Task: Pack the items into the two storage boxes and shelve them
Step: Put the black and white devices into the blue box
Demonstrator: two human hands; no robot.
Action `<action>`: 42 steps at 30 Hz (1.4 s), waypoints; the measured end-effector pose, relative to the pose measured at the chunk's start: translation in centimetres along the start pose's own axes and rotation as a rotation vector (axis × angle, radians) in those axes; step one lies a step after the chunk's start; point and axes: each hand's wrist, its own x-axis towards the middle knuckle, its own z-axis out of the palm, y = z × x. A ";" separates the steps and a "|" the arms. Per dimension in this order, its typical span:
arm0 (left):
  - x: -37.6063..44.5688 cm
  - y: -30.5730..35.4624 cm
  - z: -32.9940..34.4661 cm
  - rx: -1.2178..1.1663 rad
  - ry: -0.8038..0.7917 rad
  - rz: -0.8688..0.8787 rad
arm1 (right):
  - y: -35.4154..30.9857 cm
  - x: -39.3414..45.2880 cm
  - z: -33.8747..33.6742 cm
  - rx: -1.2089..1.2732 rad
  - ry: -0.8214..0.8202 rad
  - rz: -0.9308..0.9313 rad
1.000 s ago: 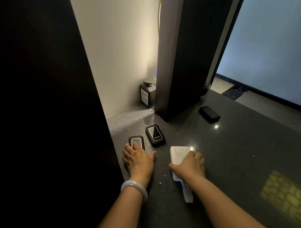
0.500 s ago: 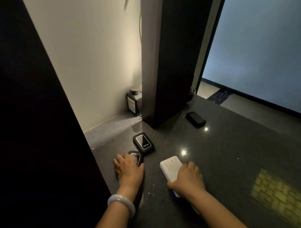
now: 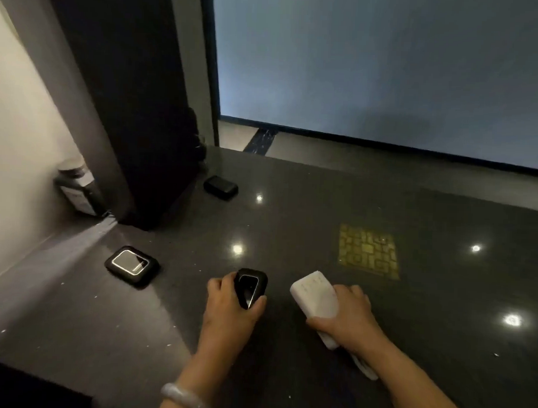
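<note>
Gripping a small black device (image 3: pixel 250 290) in the left hand (image 3: pixel 227 309), fingers and thumb curling round it just above the dark counter (image 3: pixel 291 223); clasping a white pack (image 3: pixel 316 300) in the right hand (image 3: pixel 347 313), fingers wrapping its far side. Leaving a second black device (image 3: pixel 131 263) lying flat nearer the wall and a black case (image 3: pixel 220 187) farther back beside the dark panel (image 3: pixel 134 107). Showing no storage boxes anywhere. Likely gathering items for packing: keeping both holds firm, carrying level, coming back for the remaining two.
</note>
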 end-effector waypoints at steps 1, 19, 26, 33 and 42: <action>-0.2 1.1 1.3 -0.005 -0.068 0.042 | 1.3 -0.6 -1.0 0.004 0.030 0.020; -24.4 20.6 20.3 -0.048 -0.735 0.653 | 26.5 -30.5 -19.6 0.107 0.668 0.416; -36.1 25.1 25.1 -0.066 -0.959 0.844 | 35.1 -42.5 -19.3 0.076 0.704 0.669; -42.2 27.4 28.3 -0.032 -1.083 0.958 | 39.4 -50.3 -16.2 0.128 0.693 0.893; -42.6 28.1 30.0 0.002 -1.145 1.047 | 36.8 -50.3 -12.6 0.216 0.509 0.755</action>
